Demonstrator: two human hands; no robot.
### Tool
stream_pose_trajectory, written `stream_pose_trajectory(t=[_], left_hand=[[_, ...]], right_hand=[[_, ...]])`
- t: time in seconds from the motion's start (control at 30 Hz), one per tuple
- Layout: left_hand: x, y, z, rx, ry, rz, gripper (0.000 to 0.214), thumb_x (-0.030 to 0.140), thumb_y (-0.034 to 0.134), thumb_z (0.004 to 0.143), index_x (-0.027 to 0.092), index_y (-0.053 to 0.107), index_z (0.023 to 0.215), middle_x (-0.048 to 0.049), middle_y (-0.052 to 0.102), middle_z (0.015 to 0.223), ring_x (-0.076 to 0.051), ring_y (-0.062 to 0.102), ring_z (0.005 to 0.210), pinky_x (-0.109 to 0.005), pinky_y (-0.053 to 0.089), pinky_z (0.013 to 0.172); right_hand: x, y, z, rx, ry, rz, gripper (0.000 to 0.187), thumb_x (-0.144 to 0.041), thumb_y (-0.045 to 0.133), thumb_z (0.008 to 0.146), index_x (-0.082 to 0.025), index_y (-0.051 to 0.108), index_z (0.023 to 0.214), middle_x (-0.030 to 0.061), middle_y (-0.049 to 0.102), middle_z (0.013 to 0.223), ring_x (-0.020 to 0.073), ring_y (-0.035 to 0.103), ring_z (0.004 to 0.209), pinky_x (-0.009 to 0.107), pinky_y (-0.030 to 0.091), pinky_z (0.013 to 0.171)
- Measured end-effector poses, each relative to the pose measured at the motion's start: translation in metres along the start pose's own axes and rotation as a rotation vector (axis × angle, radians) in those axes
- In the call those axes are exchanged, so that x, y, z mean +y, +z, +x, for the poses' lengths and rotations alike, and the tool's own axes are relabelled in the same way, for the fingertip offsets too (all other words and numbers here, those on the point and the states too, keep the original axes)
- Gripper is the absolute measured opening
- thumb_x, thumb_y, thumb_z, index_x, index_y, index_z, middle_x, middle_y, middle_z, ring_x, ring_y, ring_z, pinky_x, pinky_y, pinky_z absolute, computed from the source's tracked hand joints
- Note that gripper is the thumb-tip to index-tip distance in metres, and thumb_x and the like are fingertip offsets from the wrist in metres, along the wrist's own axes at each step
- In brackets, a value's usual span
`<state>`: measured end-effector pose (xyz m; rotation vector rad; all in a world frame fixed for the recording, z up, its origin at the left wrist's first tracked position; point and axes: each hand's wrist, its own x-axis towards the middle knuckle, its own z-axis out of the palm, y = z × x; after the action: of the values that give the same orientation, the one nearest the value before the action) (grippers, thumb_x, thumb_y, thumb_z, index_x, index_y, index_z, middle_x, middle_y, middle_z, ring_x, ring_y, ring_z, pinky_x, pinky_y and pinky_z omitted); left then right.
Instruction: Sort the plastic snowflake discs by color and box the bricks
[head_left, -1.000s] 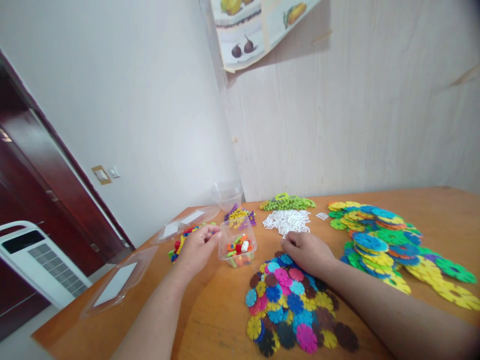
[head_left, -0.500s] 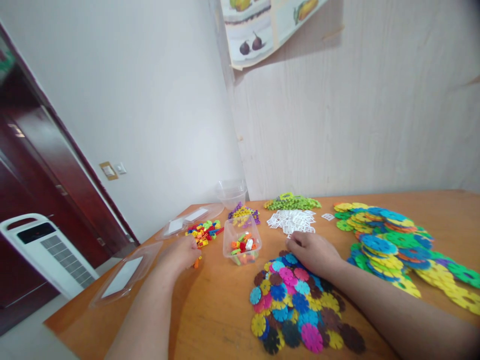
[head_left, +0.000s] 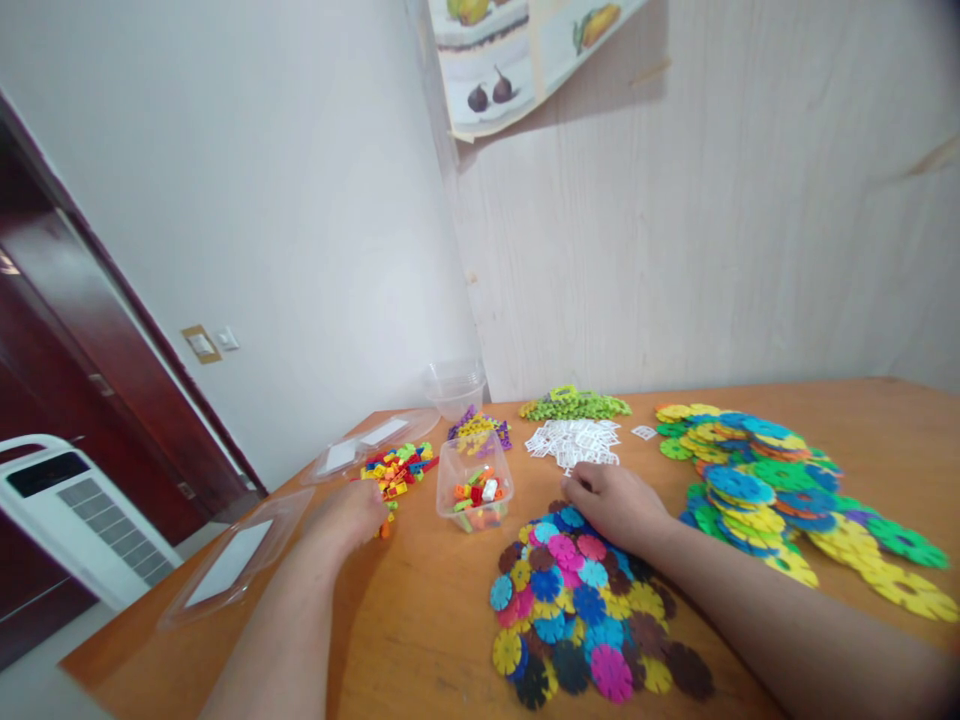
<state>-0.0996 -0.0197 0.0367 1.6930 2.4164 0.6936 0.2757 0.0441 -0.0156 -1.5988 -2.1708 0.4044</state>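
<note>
My left hand [head_left: 349, 515] lies knuckles up at the near edge of a heap of small coloured bricks [head_left: 396, 466]. Its fingers are curled in, with an orange piece [head_left: 385, 530] at the fingertips; what they pinch is hidden. A clear tub [head_left: 474, 482] partly filled with the same bricks stands just right of that heap. My right hand [head_left: 615, 503] rests palm down, fingers loosely spread, on the far edge of a pile of small flower discs [head_left: 585, 610], close to a heap of white pieces [head_left: 574, 442]. It holds nothing.
Two clear lids [head_left: 232, 560] [head_left: 379, 440] lie at the wooden table's left edge. A second clear tub [head_left: 454, 385], a purple-yellow heap [head_left: 480, 425] and a green heap [head_left: 574, 405] sit by the wall. Large coloured discs [head_left: 780, 490] spread right. A white appliance [head_left: 67, 510] stands left.
My left hand left the rim of the clear tub and drew back left to the near edge of the brick heap. My right hand stayed on the discs.
</note>
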Motion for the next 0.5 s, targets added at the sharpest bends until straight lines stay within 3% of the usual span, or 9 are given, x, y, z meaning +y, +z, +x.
stream_pose_trajectory(t=[0.17, 0.3, 0.5], left_hand=[[0.012, -0.005, -0.007, 0.07, 0.021, 0.119, 0.015, 0.034, 0.059, 0.072, 0.022, 0.057, 0.062, -0.0009, 0.059, 0.054, -0.02, 0.056, 0.057, -0.027, 0.033, 0.055], [0.036, 0.003, -0.013, 0.156, 0.182, -0.136, 0.016, 0.034, 0.053, 0.079, 0.022, 0.062, 0.087, -0.0012, 0.07, 0.078, -0.018, 0.063, 0.071, -0.026, 0.043, 0.064], [0.063, 0.023, -0.021, 0.018, 0.337, -0.419, 0.034, 0.043, 0.056, 0.083, 0.02, 0.063, 0.107, -0.005, 0.072, 0.097, -0.02, 0.066, 0.088, -0.031, 0.05, 0.08]], right_hand=[[0.001, 0.001, 0.0, 0.006, 0.002, 0.001, 0.038, -0.047, 0.039, 0.093, -0.023, 0.062, 0.075, 0.0042, 0.068, 0.077, 0.0181, 0.058, 0.071, 0.027, 0.023, 0.055], [0.0, 0.0, 0.0, -0.001, 0.001, 0.0, 0.038, -0.047, 0.039, 0.093, -0.023, 0.062, 0.076, 0.0044, 0.068, 0.078, 0.0184, 0.058, 0.072, 0.027, 0.024, 0.055], [-0.001, 0.0, -0.001, 0.004, -0.005, 0.0, 0.038, -0.047, 0.039, 0.093, -0.022, 0.061, 0.075, 0.0046, 0.068, 0.077, 0.0182, 0.059, 0.072, 0.027, 0.024, 0.055]])
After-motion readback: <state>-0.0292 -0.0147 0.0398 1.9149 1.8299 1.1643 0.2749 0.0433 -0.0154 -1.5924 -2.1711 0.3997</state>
